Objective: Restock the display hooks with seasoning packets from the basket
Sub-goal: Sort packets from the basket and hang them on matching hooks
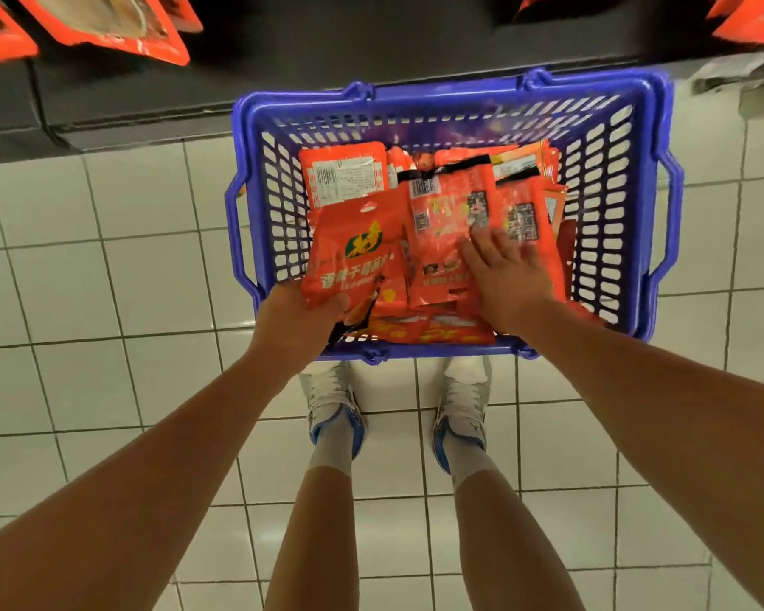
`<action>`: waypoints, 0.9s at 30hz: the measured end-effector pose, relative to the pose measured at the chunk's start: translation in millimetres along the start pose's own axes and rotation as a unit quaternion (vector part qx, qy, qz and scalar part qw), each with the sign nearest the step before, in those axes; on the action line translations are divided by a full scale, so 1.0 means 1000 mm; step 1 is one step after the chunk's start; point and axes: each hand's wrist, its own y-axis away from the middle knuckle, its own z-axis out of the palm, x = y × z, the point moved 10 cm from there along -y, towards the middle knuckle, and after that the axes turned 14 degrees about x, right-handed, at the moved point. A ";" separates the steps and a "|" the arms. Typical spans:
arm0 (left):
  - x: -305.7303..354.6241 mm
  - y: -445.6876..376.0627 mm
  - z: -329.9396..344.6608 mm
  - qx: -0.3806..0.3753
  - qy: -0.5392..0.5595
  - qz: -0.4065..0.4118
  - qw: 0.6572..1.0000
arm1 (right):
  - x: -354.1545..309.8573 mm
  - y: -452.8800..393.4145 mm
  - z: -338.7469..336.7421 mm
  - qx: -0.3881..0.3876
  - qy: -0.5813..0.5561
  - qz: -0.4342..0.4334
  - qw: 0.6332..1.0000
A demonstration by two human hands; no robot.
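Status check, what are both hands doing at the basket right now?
Left hand grips a front-facing packet. Right hand flat on packets in blue basket. Nothing blocking.

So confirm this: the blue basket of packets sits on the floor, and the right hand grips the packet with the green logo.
Wrong hand. In the head view the left hand grips the packet with the green logo; the right hand rests on other packets in the blue basket on the floor.

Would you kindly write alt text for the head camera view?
Seen from above, a person's left hand grips an orange seasoning packet over a blue basket of similar packets on white floor tiles, while the right hand rests on the pile. More packets hang at the top edge.
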 end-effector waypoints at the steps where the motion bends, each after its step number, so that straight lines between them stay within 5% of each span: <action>1: -0.003 0.001 0.000 -0.003 0.002 -0.004 1.000 | 0.000 -0.001 -0.005 0.022 -0.001 0.003 1.000; 5: -0.002 0.015 -0.017 0.004 0.010 -0.012 1.000 | -0.002 0.011 -0.048 0.078 -0.032 -0.012 0.996; 11: 0.020 0.035 -0.052 -0.017 0.044 -0.045 0.998 | 0.011 0.047 -0.180 0.136 -0.229 -0.002 0.964; 20: 0.163 0.098 -0.141 -0.128 0.195 0.014 0.972 | -0.010 0.106 -0.388 0.031 -0.382 -0.071 0.921; 27: 0.276 0.195 -0.279 -0.121 0.294 0.087 0.944 | -0.019 0.177 -0.603 0.192 -0.577 -0.013 0.794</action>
